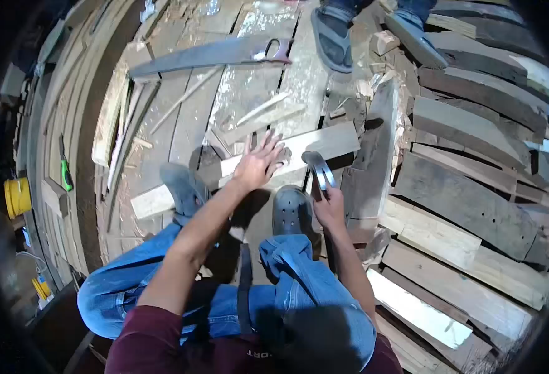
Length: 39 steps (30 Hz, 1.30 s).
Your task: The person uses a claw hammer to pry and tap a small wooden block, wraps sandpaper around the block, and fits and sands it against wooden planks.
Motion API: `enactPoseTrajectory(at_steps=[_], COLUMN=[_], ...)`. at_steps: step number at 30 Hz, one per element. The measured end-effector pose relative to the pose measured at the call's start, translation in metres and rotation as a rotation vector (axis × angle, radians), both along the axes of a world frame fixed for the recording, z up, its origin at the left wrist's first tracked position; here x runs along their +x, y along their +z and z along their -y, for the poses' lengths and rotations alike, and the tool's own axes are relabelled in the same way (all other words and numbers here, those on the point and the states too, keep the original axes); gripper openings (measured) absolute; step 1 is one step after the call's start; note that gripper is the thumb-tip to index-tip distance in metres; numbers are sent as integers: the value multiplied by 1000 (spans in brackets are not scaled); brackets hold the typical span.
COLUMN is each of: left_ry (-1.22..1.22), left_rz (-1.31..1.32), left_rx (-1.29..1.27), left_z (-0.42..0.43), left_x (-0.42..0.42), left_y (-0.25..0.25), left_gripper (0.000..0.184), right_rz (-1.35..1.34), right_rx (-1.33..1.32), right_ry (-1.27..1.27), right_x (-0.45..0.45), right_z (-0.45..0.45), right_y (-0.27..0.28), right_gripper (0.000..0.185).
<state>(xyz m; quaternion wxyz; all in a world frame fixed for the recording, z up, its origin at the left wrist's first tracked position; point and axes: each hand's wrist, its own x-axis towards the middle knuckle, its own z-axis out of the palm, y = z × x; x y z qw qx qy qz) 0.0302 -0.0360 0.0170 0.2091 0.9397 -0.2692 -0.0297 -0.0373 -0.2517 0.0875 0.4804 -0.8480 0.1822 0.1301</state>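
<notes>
My left hand (pixel 257 163) lies on a pale wooden board (pixel 330 142), its fingers spread across the top face. The board runs slantwise on the plank floor, past my shoes, and its left end (pixel 153 201) shows beyond my left shoe. In my right hand (pixel 330 209) is what looks like a hammer (pixel 318 165), gripped close to its curved, shiny metal head. That head is just over or against the board's near edge; I cannot tell whether they touch. Thin wood offcuts (pixel 268 115) lie just beyond my left hand.
A large handsaw (pixel 206 57) lies on the floor ahead. Another person's sandalled feet (pixel 334 40) stand at the far side. Stacked beams (pixel 468 199) fill the right. At left are long planks (pixel 90 124), a green-handled tool (pixel 66 174) and a yellow spool (pixel 17 197).
</notes>
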Motion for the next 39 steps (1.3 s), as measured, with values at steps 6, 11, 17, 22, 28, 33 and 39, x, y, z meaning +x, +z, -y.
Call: enactPoseTrajectory(at_steps=[6,11,17,22,28,33,39], left_ry=[205,221,275,308,334,293,339], left_rz=[-191,-359,-397,-403,-420,-351,-321], left_rx=[54,260,243,307,323,326,306], left_z=[14,32,36,40,43,40,43], left_x=[-6,19,24,27,25,24,15], left_y=[3,35,31,27,26,20,27], left_gripper=[78,89,102,100,94,83,95], right_rz=[-83,-111,-57,-70,-99,138,-113], right_rx=[37,26,129,74,37,-251,-177], right_ry=[45,49,-3,50,68,404,31], right_x=[10,13,16,20,19,-19,-35], right_z=[-17,-15,-20,-21,-28,3,-16], right_y=[1,-16,-12,-17,1,-32,-30], right_gripper=[15,21,43,39,18,29,35])
